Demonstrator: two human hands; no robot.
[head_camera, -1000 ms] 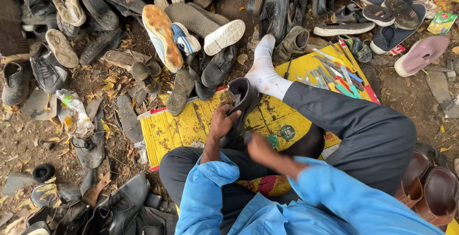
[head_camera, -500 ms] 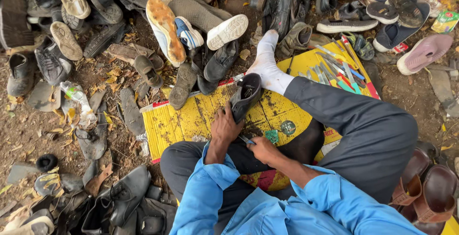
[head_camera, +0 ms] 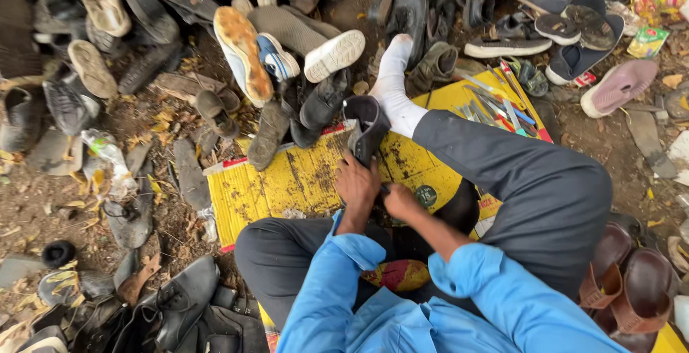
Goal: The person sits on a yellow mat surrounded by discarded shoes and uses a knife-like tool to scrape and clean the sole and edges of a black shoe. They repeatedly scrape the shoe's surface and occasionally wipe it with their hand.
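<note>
I sit on a yellow mat (head_camera: 287, 181) on the ground, in dark trousers and a blue shirt, one white-socked foot (head_camera: 393, 84) stretched forward. My left hand (head_camera: 357, 184) grips a dark grey shoe (head_camera: 366, 127) that stands on end over the mat. My right hand (head_camera: 402, 201) is closed right beside it, at the shoe's lower part; a thin tool seems to be in its fingers, but I cannot make it out clearly.
A heap of old shoes and sandals (head_camera: 244, 44) rings the mat at the back and left. Several hand tools (head_camera: 495, 102) lie on the mat's far right corner. Brown sandals (head_camera: 631, 281) sit by my right knee. Black shoes (head_camera: 179, 303) lie near left.
My right hand came forward from my lap to join the left at the shoe. The shoe stays held upright over the mat.
</note>
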